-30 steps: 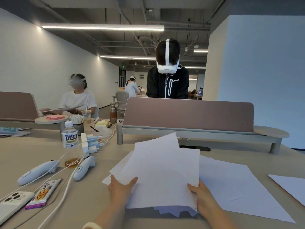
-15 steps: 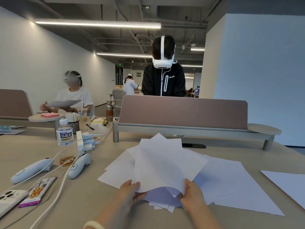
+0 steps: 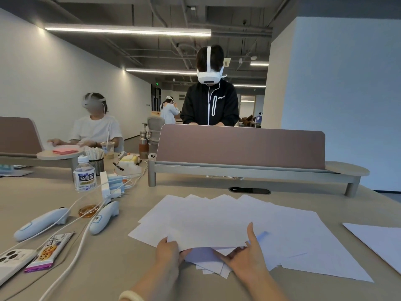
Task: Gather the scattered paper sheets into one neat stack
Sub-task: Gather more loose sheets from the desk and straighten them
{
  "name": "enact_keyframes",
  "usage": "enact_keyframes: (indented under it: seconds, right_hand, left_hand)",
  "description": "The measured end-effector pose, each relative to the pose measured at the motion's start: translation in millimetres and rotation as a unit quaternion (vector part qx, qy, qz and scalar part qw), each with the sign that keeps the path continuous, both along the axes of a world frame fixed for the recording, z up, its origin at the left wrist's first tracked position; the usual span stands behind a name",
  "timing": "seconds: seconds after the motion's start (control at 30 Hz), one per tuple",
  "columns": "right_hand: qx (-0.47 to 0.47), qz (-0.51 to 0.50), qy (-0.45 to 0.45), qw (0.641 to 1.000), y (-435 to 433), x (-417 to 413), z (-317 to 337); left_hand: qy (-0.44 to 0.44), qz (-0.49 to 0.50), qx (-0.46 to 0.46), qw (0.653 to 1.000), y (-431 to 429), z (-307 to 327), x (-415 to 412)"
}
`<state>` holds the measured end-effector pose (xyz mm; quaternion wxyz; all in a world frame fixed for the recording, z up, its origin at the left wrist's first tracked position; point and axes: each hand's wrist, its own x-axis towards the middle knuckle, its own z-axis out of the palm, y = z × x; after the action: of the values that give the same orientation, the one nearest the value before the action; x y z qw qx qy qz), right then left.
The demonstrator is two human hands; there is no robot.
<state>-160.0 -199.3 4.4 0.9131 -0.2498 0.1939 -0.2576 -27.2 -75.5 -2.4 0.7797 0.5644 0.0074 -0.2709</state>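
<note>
- At the table's [image 3: 206, 287] near middle, the paper sheets [image 3: 217, 220] lie in a loose fan, their far corners splayed out and their near edges uneven.
- Along the fan's near-left corner, the left hand [image 3: 168, 254] holds the upper sheets, with its fingertips tucked under the paper's edge.
- The right hand [image 3: 245, 257] is spread out and grips nothing. Its thumb stretches away along the top sheet, and its straight fingers lie on the lower sheets that poke out toward the person.
- A single sheet [image 3: 377, 242] lies apart on the table by the right edge of the view.
- To the left of the fan lie two white controllers [image 3: 41, 224], with a white cable [image 3: 71, 263] trailing between them and a small amber dish [image 3: 87, 210] just behind.
- Nearer the left edge are a snack packet [image 3: 50, 252] and a phone [image 3: 13, 261]. Farther back, a tea bottle [image 3: 84, 174] stands upright.
- Beyond the papers stands a brown desk divider [image 3: 238, 146] on a pale frame.
- Behind it a person in a black jacket [image 3: 209, 105] wears a white headset, and another person in a white shirt [image 3: 95, 129] sits at the far left.
</note>
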Motion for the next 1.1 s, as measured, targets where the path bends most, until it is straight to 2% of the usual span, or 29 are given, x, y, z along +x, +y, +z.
enact_keyframes:
  seconds: [0.17,0.27,0.33,0.4,0.6,0.73,0.83,0.9,0.97,1.0,1.07,1.1]
  right_hand:
    - [-0.006,-0.004,0.059,0.998,4,6,-3]
    - [-0.051,-0.021,0.141,0.988,7,19,-9]
    - [-0.083,-0.029,0.192,0.977,7,23,-10]
    - [-0.101,-0.055,0.219,0.969,3,25,-13]
    - [-0.096,-0.101,0.186,0.973,2,15,-15]
    - [-0.138,-0.088,0.165,0.973,3,12,-12]
    - [-0.184,-0.007,0.17,0.968,9,14,-11]
    - [-0.222,0.044,0.197,0.954,7,15,-8]
    - [-0.309,0.01,0.258,0.915,-7,18,-5]
    - [-0.384,-0.028,0.322,0.865,-19,19,-6]
    - [-0.516,-0.084,0.424,0.74,-42,15,-7]
    - [-0.547,-0.09,0.439,0.707,-52,14,-8]
  left_hand:
    - [-0.024,-0.022,0.052,0.998,-7,-11,0]
    - [-0.059,-0.133,0.109,0.983,-6,-7,-19]
    - [-0.076,-0.244,0.143,0.956,-1,1,-29]
    - [-0.067,-0.296,0.163,0.939,4,6,-25]
    - [0.024,-0.199,0.115,0.973,10,14,-6]
    - [0.059,-0.171,0.061,0.982,8,14,-6]
    - [0.019,-0.117,0.016,0.993,10,12,-4]
    - [-0.027,-0.048,0.059,0.997,15,8,0]
    - [-0.08,-0.014,0.094,0.992,22,6,5]
    - [-0.1,-0.01,0.104,0.989,25,5,9]
    - [-0.118,-0.009,0.12,0.986,31,5,13]
    - [-0.122,-0.014,0.13,0.984,34,4,18]
